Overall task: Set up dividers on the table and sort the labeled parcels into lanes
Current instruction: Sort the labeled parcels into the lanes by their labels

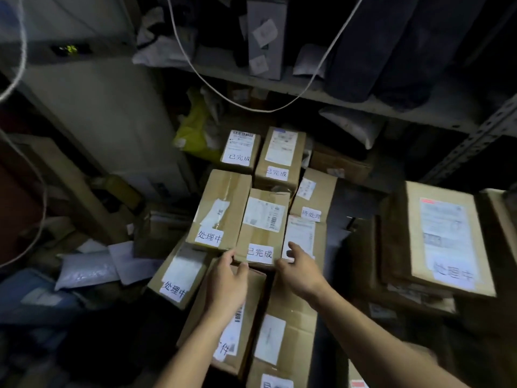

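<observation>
The middle parcel — marked 已完成, lying atop the carton pile — was gripped at its near left corner by the left hand; the right hand was spread, unclasped, at the right corner. A level, 2-handed lift was judged advisable — neighbouring cartons touched it.

The parcels are plain brown cardboard, among them a middle box with a white shipping label printed with a black barcode and a white tag with black handwritten characters. A larger box at the right carries a white label with a red strip on top. A yellow bag lies behind. A white cable hangs before the grey shelf. Pale grey mailers lie at the left.
</observation>
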`<state>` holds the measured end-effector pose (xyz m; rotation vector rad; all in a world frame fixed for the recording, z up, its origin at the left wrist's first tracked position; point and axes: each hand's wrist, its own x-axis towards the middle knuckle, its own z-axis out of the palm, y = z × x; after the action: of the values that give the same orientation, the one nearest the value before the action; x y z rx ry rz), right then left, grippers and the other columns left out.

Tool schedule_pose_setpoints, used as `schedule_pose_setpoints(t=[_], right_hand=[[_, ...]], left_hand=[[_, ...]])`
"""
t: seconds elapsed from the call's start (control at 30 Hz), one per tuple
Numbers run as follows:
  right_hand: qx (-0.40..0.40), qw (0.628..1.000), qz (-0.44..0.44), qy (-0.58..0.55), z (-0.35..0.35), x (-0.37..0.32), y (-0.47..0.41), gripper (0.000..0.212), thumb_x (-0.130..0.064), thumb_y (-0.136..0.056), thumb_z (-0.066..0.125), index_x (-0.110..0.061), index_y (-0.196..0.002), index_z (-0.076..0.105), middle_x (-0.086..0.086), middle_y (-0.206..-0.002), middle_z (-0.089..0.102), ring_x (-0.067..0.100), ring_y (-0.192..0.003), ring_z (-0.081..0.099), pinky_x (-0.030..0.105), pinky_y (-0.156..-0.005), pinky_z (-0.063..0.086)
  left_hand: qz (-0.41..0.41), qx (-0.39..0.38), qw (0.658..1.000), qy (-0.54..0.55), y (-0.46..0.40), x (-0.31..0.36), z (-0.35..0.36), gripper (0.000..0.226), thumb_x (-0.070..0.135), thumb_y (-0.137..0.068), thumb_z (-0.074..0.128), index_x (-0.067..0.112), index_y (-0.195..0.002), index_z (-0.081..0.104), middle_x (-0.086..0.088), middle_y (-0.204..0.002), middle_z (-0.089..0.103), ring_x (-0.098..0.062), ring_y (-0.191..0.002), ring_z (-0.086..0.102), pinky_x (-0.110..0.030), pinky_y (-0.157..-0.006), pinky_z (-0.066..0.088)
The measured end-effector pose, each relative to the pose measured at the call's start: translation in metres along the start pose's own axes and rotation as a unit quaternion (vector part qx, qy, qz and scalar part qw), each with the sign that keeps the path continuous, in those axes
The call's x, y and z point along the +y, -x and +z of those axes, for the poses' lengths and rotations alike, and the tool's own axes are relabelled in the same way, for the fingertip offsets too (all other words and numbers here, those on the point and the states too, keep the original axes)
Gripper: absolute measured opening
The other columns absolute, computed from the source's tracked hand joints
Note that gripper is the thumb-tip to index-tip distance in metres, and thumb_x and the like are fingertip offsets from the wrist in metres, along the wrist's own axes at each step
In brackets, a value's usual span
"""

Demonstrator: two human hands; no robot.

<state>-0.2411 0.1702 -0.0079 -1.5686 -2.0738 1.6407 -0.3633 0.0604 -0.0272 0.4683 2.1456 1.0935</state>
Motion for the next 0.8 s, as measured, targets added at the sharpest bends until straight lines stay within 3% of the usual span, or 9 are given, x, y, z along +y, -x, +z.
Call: schedule_pose_setpoints(t=[0.07,0.13,0.23,0.33,0.4,0.47,0.57,0.7,0.8], right_hand=[[-0.006,1.000,0.013,-0.018,0.011,0.003,-0.013,0.042,-0.029,-0.098,0.053,-0.025,-0.139,0.045,-0.004,-0.132,0.060,0.006,-0.105,0.061,0.016,-0.081,0.046],[-0.004,1.000,0.022,-0.016,0.020,0.008,-0.022,0.037,-0.029,-0.097,0.053,-0.025,-0.134,0.049,-0.005,-0.129,0.062,0.009,-0.112,0.059,0.020,-0.084,0.043],[0.013,0.999,0.031,-0.015,0.027,0.012,-0.032,0.033,-0.033,-0.099,0.052,-0.025,-0.131,0.052,-0.005,-0.126,0.063,0.008,-0.103,0.055,0.021,-0.083,0.041],[0.041,0.998,0.033,-0.036,0.031,0.012,-0.035,0.028,-0.033,-0.100,0.052,-0.026,-0.127,0.054,-0.011,-0.116,0.065,-0.005,-0.089,0.055,0.004,-0.061,0.039],[0.075,0.995,0.024,-0.060,0.029,0.010,-0.032,0.024,-0.029,-0.100,0.053,-0.028,-0.124,0.055,-0.020,-0.103,0.063,-0.006,-0.091,0.059,0.001,-0.056,0.041],[0.092,0.992,0.012,-0.082,0.022,0.007,-0.024,0.023,-0.026,-0.099,0.055,-0.034,-0.120,0.054,-0.026,-0.099,0.062,0.000,-0.098,0.065,0.005,-0.063,0.046],[0.104,0.988,-0.010,-0.110,0.003,0.002,-0.004,0.028,-0.027,-0.097,0.058,-0.041,-0.120,0.053,-0.026,-0.098,0.067,-0.009,-0.090,0.066,0.008,-0.065,0.050],[0.089,0.985,-0.033,-0.142,-0.022,0.001,0.030,0.030,-0.031,-0.095,0.062,-0.048,-0.118,0.054,-0.017,-0.110,0.071,-0.002,-0.098,0.067,0.021,-0.084,0.055],[0.078,0.983,-0.042,-0.162,-0.036,0.006,0.059,0.030,-0.033,-0.094,0.064,-0.041,-0.122,0.059,-0.015,-0.114,0.071,-0.002,-0.103,0.066,0.026,-0.091,0.054]], left_hand=[[0.003,0.002,1.000,-0.013,-0.006,-0.006,0.003,0.043,0.020,-0.095,0.055,0.016,-0.138,0.049,-0.008,-0.137,0.055,-0.022,-0.127,0.051,-0.045,-0.106,0.042],[0.008,-0.008,1.000,-0.017,-0.006,-0.010,0.005,0.042,0.020,-0.096,0.055,0.015,-0.137,0.049,-0.007,-0.136,0.056,-0.021,-0.127,0.051,-0.044,-0.105,0.044],[0.004,-0.013,1.000,-0.003,-0.005,-0.013,0.008,0.046,0.019,-0.096,0.055,0.016,-0.141,0.044,-0.005,-0.137,0.054,-0.019,-0.127,0.051,-0.039,-0.104,0.043],[0.012,0.002,1.000,0.000,-0.005,-0.008,0.008,0.047,0.019,-0.096,0.056,0.016,-0.141,0.043,-0.004,-0.133,0.055,-0.014,-0.116,0.054,-0.023,-0.089,0.043],[0.035,0.009,0.999,0.002,-0.002,-0.001,0.008,0.049,0.017,-0.096,0.056,0.015,-0.143,0.043,-0.002,-0.131,0.051,-0.007,-0.108,0.052,-0.010,-0.079,0.038],[0.053,0.006,0.999,0.009,0.003,0.005,0.007,0.050,0.014,-0.096,0.056,0.015,-0.144,0.043,-0.002,-0.132,0.049,0.002,-0.100,0.051,-0.007,-0.078,0.037],[0.081,-0.003,0.996,0.041,0.016,0.013,0.004,0.043,0.015,-0.096,0.057,0.020,-0.138,0.050,0.002,-0.126,0.055,0.013,-0.100,0.052,-0.005,-0.079,0.041],[0.117,-0.006,0.985,0.126,0.042,0.028,0.004,0.024,0.015,-0.093,0.062,0.030,-0.111,0.057,0.013,-0.114,0.063,0.011,-0.101,0.058,-0.010,-0.080,0.047],[0.121,-0.019,0.977,0.174,0.062,0.034,0.005,0.021,0.019,-0.089,0.064,0.029,-0.106,0.057,0.009,-0.111,0.066,0.001,-0.105,0.062,-0.019,-0.085,0.050]])
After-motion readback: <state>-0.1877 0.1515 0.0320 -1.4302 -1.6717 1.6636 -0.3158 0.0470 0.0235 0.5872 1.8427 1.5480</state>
